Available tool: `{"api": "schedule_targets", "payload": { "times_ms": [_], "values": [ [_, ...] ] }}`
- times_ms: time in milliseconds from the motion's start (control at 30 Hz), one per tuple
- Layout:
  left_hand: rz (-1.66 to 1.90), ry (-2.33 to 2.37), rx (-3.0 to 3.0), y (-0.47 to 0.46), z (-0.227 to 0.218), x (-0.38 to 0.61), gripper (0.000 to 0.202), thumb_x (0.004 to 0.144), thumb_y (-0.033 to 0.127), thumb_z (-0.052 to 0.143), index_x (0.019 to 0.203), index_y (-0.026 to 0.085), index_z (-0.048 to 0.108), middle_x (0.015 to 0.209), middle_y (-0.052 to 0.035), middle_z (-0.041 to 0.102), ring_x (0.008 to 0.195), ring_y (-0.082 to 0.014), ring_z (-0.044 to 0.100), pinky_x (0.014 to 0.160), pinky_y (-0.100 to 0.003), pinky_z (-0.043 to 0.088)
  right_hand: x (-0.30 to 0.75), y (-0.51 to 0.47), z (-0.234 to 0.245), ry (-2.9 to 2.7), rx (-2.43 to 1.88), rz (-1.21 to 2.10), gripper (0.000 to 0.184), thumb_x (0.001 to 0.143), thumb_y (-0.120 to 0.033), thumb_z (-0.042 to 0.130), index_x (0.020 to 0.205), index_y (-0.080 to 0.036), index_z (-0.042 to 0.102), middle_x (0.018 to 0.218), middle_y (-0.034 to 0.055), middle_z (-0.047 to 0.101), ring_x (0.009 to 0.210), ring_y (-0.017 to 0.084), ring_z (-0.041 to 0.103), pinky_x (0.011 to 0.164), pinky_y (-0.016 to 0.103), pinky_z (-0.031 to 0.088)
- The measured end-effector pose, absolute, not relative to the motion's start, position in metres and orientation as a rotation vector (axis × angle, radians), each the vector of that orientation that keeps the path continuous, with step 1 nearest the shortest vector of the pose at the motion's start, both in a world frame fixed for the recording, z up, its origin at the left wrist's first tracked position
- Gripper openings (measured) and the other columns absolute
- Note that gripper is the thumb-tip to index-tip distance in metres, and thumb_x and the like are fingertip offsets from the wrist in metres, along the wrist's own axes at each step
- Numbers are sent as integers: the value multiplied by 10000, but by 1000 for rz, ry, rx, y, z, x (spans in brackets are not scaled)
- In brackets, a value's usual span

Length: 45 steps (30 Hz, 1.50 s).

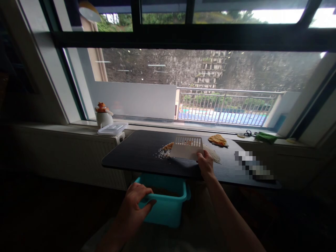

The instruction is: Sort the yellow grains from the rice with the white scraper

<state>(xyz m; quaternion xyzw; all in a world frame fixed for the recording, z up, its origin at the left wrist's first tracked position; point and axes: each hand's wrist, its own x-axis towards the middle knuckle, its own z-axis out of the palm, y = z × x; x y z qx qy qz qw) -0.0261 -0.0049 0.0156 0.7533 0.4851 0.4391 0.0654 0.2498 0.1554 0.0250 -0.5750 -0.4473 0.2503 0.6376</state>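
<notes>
My right hand (205,162) is closed around the right edge of a flat pale scraper (185,151) with a row of slots along its far side. The scraper is tilted over the black tabletop (136,150), partly covering loose grain. Orange-yellow kernels (168,146) and white grains (163,153) lie scattered at its left. More pale grain (214,154) is spread beside my right hand. Below the table's near edge is a teal plastic bin (165,210) with dark brown contents. At its front left rim, my left hand (138,197) grips with fingers over the edge and thumb outside.
A folded yellow cloth (218,140) lies at the table's far right; a blurred-out object (253,166) is nearer. On the sill are a white pot (103,118), a clear plastic box (112,128), scissors (247,133) and a green bundle (265,137). A radiator (105,154) stands left.
</notes>
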Motion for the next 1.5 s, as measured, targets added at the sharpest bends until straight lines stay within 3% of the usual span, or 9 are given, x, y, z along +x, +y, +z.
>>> {"api": "schedule_targets", "payload": {
  "times_ms": [300, 733, 1100, 1500],
  "values": [
    [1347, 1458, 2278, -3, 13, -27, 44, 766, 244, 675, 807, 232, 680, 752, -4, 678, 774, -222, 627, 756, -371, 538, 243, 153, 30, -1058, -1253, 618, 382, 668, -443, 534, 935, -189, 636, 784, 37, 666, 696, 215, 611, 562, 310, 501],
    [1342, 1461, 2264, -4, 14, -26, 37, 767, 242, 690, 800, 231, 677, 751, -4, 674, 788, -229, 624, 762, -364, 519, 243, 155, 27, -1096, -1199, 666, 418, 686, -440, 555, 992, -169, 638, 847, 52, 678, 740, 213, 625, 547, 289, 508],
    [1346, 1466, 2270, -4, 15, -27, 31, 760, 253, 679, 784, 234, 679, 728, -5, 678, 772, -226, 621, 763, -372, 525, 241, 152, 29, -1156, -1129, 743, 355, 647, -411, 601, 896, -168, 671, 800, 42, 674, 713, 214, 615, 515, 278, 489],
    [1347, 1474, 2274, -3, 14, -28, 37, 763, 245, 676, 799, 235, 683, 747, -6, 684, 795, -232, 622, 774, -372, 524, 239, 150, 27, -1261, -1009, 863, 318, 661, -420, 655, 888, -200, 690, 792, 30, 693, 716, 225, 621, 585, 318, 504]
  ]
}}
